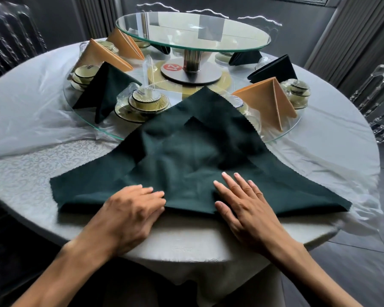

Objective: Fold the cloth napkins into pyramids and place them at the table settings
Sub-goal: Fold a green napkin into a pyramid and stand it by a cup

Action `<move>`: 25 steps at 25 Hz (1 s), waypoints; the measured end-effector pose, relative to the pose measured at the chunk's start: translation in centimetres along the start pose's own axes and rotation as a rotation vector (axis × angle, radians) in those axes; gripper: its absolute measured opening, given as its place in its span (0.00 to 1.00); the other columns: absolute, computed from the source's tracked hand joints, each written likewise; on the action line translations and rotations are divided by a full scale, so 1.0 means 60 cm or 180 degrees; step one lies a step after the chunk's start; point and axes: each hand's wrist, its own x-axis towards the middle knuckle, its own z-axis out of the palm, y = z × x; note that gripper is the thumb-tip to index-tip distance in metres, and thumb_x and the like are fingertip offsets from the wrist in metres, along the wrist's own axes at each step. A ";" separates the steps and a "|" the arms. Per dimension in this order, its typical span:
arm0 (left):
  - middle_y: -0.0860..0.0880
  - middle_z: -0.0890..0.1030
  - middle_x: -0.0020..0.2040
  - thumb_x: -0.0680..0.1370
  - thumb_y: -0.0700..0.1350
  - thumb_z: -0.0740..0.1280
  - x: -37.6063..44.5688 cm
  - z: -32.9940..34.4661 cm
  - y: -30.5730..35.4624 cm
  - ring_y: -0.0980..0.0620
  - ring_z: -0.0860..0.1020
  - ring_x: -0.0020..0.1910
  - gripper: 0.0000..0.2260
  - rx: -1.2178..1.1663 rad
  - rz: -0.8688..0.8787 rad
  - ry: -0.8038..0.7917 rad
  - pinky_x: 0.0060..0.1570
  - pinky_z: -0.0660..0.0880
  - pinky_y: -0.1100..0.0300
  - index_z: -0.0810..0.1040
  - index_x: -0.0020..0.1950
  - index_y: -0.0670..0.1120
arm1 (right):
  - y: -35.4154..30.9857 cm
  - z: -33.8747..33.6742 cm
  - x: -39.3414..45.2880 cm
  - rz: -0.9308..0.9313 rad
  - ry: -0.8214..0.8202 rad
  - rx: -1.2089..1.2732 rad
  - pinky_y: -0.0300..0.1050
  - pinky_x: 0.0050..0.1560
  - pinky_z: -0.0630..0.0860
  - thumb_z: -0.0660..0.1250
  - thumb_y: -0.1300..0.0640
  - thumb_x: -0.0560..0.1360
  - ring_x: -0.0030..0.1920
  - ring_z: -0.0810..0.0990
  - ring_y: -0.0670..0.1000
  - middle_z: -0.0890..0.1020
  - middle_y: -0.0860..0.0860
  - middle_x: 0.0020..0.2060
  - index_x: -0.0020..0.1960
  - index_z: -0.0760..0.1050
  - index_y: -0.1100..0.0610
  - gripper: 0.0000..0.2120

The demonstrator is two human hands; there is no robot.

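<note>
A dark green napkin [193,165] is spread at the near edge of the table [27,173], folded into a flat triangle with its point lying over the rim of the glass turntable [93,127]. Its near folded edge is gripped by the left hand [129,213] with curled fingers, while the right hand [246,209] is pressed on it, fingers straight. Several pyramids, orange [268,103] and dark [104,89], are already stood by the wrapped place settings [142,103]; this napkin is judged barely halfway folded.
</note>
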 end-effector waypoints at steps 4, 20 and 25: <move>0.48 0.80 0.64 0.84 0.60 0.43 -0.040 -0.004 0.024 0.48 0.79 0.63 0.30 -0.0054 -0.0289 -0.0512 0.64 0.64 0.55 0.82 0.62 0.47 | -0.024 0.002 -0.025 0.0101 -0.0167 0.0179 0.43 0.74 0.41 0.23 0.31 0.72 0.79 0.50 0.50 0.53 0.45 0.79 0.79 0.54 0.44 0.43; 0.61 0.37 0.79 0.67 0.74 0.24 0.064 0.027 -0.077 0.62 0.32 0.75 0.37 -0.0376 -0.0514 -0.1629 0.73 0.31 0.58 0.38 0.75 0.66 | -0.026 0.013 0.016 0.0581 -0.0348 -0.0035 0.50 0.76 0.38 0.26 0.35 0.69 0.79 0.39 0.49 0.43 0.45 0.80 0.79 0.42 0.42 0.40; 0.47 0.67 0.76 0.78 0.70 0.49 0.046 0.019 -0.054 0.48 0.64 0.76 0.33 -0.0224 -0.0076 -0.0775 0.76 0.54 0.46 0.70 0.75 0.51 | -0.003 0.006 0.029 0.0227 -0.0377 0.0324 0.46 0.76 0.36 0.33 0.26 0.69 0.79 0.39 0.46 0.45 0.42 0.79 0.79 0.46 0.40 0.41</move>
